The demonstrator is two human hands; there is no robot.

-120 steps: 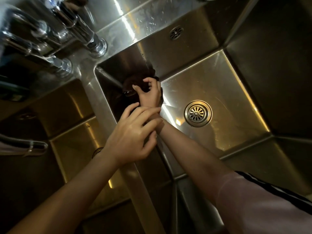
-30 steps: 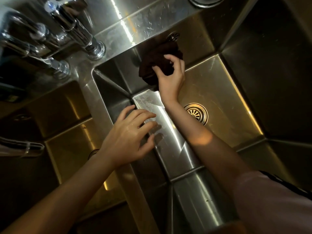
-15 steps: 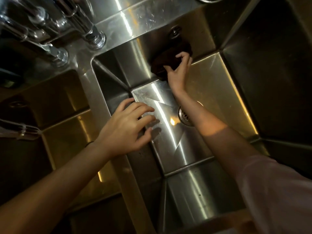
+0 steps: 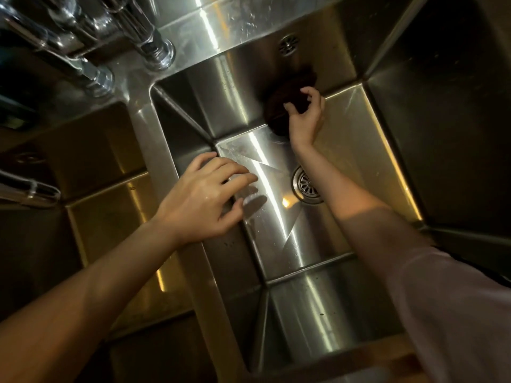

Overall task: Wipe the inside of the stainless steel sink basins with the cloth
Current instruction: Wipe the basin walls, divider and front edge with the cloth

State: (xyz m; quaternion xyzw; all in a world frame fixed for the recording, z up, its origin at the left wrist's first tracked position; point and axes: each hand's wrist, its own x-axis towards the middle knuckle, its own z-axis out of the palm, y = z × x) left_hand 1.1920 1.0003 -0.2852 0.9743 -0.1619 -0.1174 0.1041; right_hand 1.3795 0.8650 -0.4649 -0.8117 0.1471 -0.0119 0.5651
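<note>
Landmark: the drain, a round slotted strainer in the floor of the right basin; every place below is given from it.
Cloth: a dark, bunched cloth lies beyond the drain, pressed against the far wall of the right basin where that wall meets the floor.
Right hand: the right hand is beyond the drain, on the cloth; its fingers curl over the top of the cloth and the thumb hooks in from the left, so the cloth is gripped between them.
Right arm: the forearm runs from the near right corner of the view across the drain's right edge, hiding part of the strainer; a pale sleeve covers the upper arm.
Left hand: the left hand is to the left of the drain, over the divider between the two basins; its fingers are loosely spread and slightly bent and hold nothing. Whether the fingertips touch the steel cannot be told; their shadow falls on the basin floor just beside the drain.
Left basin: the left basin lies well to the left of the drain, past the divider, dimly lit.
Overflow: a small round overflow grille sits high on the far wall, beyond the drain and above the cloth.
Taps: chrome tap bases stand on the rear ledge, far left of the drain.
</note>
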